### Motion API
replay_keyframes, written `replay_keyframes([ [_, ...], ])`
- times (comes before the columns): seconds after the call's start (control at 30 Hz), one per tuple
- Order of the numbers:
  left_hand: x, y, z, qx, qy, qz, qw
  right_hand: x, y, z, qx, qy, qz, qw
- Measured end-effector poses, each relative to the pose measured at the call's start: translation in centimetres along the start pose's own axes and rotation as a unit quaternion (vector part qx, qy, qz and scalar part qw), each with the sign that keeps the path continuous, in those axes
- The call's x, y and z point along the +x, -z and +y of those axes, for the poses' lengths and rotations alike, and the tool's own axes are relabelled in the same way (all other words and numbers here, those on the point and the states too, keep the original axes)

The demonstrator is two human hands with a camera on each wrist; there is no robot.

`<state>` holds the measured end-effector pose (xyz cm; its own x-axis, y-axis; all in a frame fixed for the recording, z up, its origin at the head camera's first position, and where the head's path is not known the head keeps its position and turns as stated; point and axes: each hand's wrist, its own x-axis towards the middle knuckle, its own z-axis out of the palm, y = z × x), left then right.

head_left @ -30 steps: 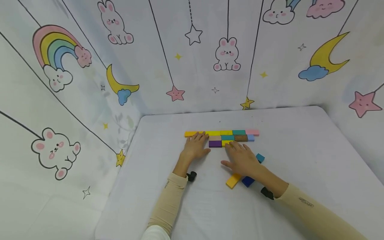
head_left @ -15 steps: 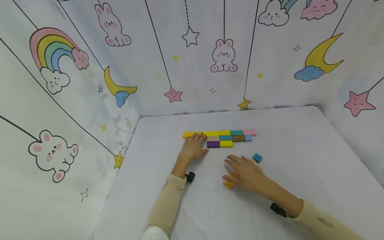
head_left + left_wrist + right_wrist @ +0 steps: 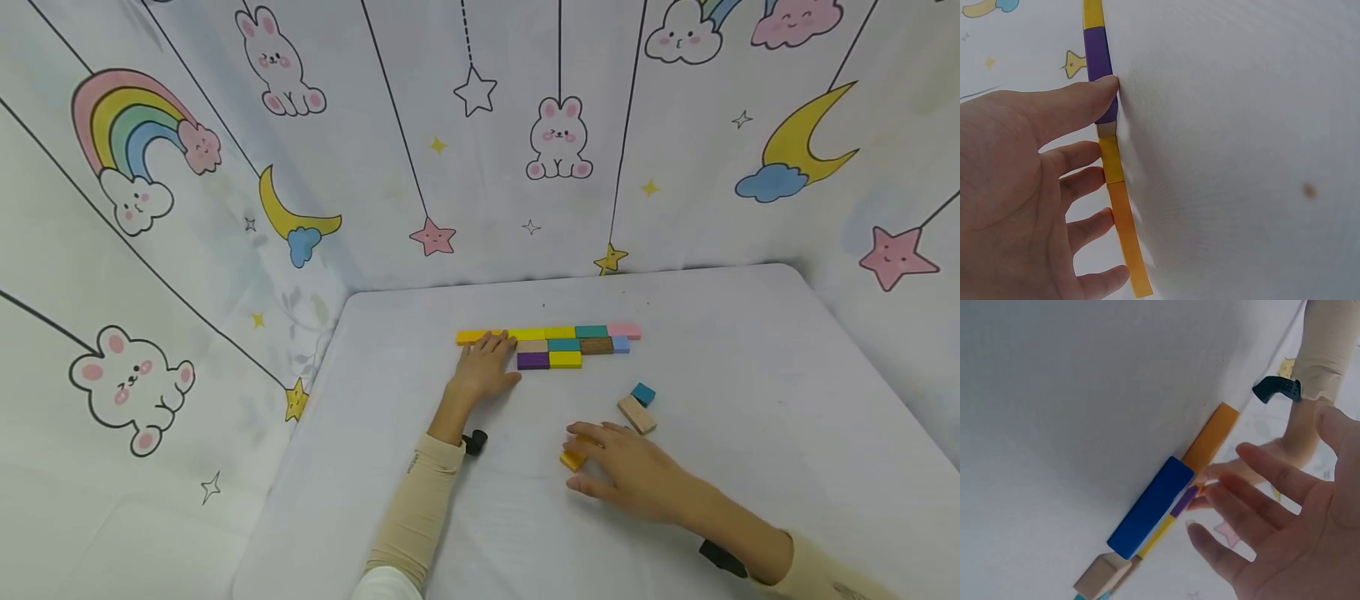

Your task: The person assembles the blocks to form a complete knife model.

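Observation:
Coloured wooden blocks lie in touching rows, with a purple block (image 3: 533,361) and a yellow block (image 3: 566,360) in the nearest row. At their left end my left hand (image 3: 483,371) touches the blocks, its fingertips against the yellow and orange ones and its thumb at the purple one (image 3: 1100,56). My right hand (image 3: 637,475) is spread over a loose orange block (image 3: 572,461), partly covering it, and holds nothing. A dark blue block (image 3: 1150,508) beside the orange one is hidden under that hand in the head view.
A plain wood block (image 3: 637,414) and a small teal-blue block (image 3: 642,394) lie just beyond my right hand. The rows also include a brown block (image 3: 597,346), a light blue block (image 3: 620,345) and a pink block (image 3: 624,332). A patterned curtain (image 3: 495,183) stands behind the white table (image 3: 375,375).
My right hand has left the yellow block in the nearest row and moved back toward me, over the loose blocks. The plain wood block has come into view. My left hand stays put.

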<state>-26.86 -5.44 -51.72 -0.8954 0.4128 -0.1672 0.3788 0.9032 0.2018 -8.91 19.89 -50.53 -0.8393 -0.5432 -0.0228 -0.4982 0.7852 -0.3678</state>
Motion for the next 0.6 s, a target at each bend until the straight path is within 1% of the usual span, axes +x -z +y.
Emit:
replay_keyframes([
  [0.13, 0.1, -0.2, -0.1, 0.003, 0.003, -0.001, 1.0000, -0.8, -0.5, 0.1, -0.005, 0.009, -0.005, 0.9999],
  [0.23, 0.4, -0.5, -0.2, 0.005, 0.007, -0.009, 0.9999, -1.2, -0.7, 0.0, -0.015, 0.016, -0.009, 0.9997],
  [0.3, 0.6, -0.7, -0.4, 0.007, 0.008, -0.013, 0.9999, -1.3, -0.8, -0.1, -0.026, 0.022, -0.012, 0.9994],
  [0.43, 0.9, -0.8, -0.6, 0.007, 0.005, -0.015, 0.9999, -1.3, -0.8, -0.4, -0.043, 0.041, -0.005, 0.9982],
  [0.6, 0.7, -0.5, -0.5, 0.000, 0.003, -0.019, 0.9998, -1.3, -1.0, -0.6, -0.054, 0.033, -0.004, 0.9980],
])
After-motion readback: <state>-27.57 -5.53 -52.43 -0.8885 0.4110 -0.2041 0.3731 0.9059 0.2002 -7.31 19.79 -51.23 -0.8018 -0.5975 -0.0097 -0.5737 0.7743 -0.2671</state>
